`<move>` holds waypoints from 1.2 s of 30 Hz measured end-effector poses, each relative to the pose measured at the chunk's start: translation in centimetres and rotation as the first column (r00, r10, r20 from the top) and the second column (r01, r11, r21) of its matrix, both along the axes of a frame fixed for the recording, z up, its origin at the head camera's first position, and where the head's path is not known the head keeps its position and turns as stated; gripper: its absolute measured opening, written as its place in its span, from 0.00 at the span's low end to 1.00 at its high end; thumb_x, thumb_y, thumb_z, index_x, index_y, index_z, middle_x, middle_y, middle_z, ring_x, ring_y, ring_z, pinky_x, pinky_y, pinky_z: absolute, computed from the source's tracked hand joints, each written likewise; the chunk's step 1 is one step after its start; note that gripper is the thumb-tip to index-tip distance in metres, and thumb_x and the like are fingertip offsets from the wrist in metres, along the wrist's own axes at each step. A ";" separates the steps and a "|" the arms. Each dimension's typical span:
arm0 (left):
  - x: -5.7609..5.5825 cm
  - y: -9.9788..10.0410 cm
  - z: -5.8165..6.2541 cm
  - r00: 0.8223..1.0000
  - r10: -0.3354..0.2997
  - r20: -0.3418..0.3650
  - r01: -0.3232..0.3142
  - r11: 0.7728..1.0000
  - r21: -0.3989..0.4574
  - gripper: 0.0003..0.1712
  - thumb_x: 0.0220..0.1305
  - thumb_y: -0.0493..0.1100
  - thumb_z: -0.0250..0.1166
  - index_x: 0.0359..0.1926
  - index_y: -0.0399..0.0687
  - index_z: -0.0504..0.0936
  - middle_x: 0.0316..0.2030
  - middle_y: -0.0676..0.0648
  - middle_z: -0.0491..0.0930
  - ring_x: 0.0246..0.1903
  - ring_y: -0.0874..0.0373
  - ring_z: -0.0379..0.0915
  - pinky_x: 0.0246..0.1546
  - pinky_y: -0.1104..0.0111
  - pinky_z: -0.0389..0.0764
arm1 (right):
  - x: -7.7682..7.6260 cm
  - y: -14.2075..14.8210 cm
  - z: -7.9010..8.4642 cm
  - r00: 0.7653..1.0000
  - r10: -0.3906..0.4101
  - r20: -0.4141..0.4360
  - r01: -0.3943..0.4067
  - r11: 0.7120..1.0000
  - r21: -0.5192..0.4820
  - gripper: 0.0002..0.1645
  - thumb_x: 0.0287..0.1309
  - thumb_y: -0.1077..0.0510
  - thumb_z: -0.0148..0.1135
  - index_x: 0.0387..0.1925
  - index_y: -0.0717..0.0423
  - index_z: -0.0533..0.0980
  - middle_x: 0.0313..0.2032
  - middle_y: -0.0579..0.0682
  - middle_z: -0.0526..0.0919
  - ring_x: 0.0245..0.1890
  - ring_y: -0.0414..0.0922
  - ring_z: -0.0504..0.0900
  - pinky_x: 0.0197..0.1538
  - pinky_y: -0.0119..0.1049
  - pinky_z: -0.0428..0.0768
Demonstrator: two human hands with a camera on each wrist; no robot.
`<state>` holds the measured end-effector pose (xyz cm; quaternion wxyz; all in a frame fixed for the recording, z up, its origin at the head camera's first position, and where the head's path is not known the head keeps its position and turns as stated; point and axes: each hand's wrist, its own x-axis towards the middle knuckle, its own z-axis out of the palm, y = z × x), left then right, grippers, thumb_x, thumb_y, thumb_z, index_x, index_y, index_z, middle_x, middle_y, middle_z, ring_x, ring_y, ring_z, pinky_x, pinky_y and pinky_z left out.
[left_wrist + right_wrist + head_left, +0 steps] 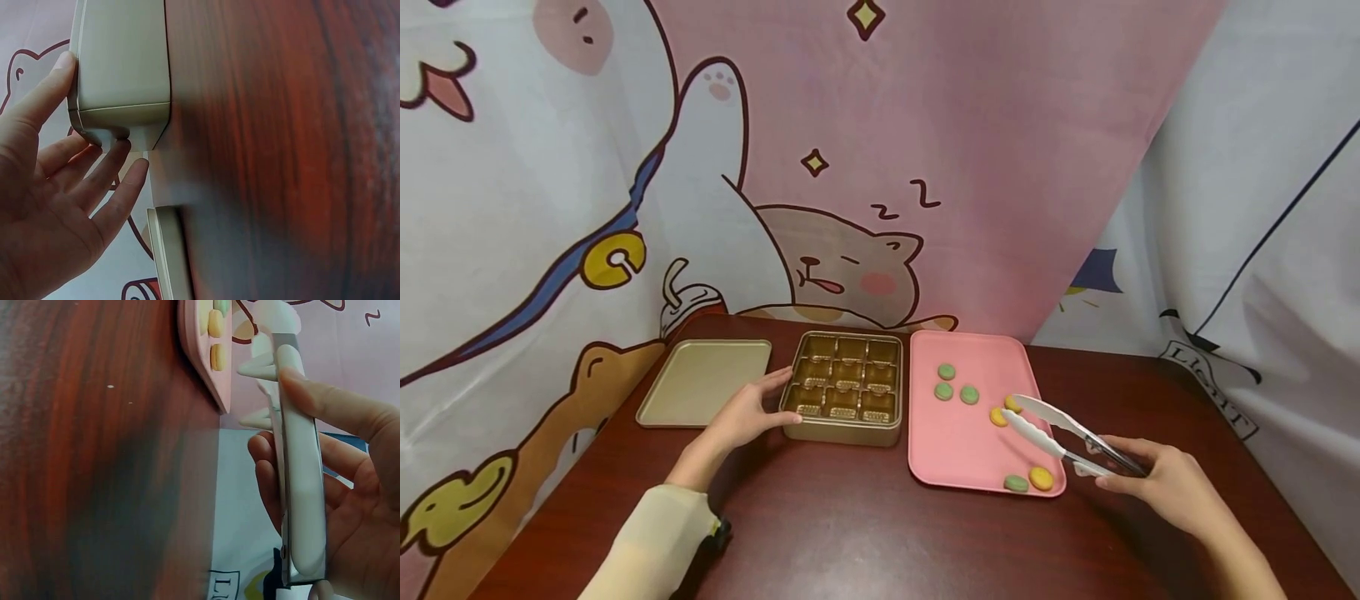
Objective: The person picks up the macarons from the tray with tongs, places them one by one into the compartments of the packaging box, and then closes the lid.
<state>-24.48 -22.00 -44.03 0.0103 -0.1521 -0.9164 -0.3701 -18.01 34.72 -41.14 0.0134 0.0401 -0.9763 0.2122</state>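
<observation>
A gold tin holds a clear-gold insert of several square compartments, with no macaron in them. My left hand touches the tin's left side, thumb at the front rim and fingers loosely extended along the corner, as the left wrist view shows. In my right hand is a pair of tongs with white tips, gripped by the handles. The tips are apart, overlapping the yellow macarons on the pink tray in the head view. Green macarons lie farther left on that tray.
A flat gold lid lies left of the tin. Near the tray's front right corner sit another green macaron and a yellow one. Everything stands on a dark red wooden table, with a printed cartoon curtain behind and at both sides.
</observation>
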 end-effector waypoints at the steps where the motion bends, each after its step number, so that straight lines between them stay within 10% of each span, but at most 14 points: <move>1: 0.0 0.0 0.0 1.000 0.000 0.001 0.000 1.000 0.000 0.46 0.59 0.47 0.74 0.72 0.31 0.64 0.74 0.35 0.61 0.72 0.35 0.57 0.68 0.42 0.64 | -0.1 -0.1 0.1 1.000 0.007 0.003 -0.007 1.000 0.009 0.41 0.43 0.41 0.79 0.57 0.58 0.81 0.41 0.57 0.87 0.34 0.45 0.75 0.35 0.35 0.69; 36: -0.1 -0.1 -0.4 1.000 -0.004 0.004 0.004 1.000 0.029 0.47 0.58 0.47 0.74 0.72 0.32 0.64 0.74 0.36 0.61 0.72 0.36 0.58 0.68 0.43 0.64 | -1.4 -1.2 0.0 0.996 0.007 0.086 -0.014 0.996 0.085 0.42 0.42 0.44 0.80 0.55 0.64 0.80 0.43 0.66 0.84 0.35 0.50 0.75 0.34 0.37 0.68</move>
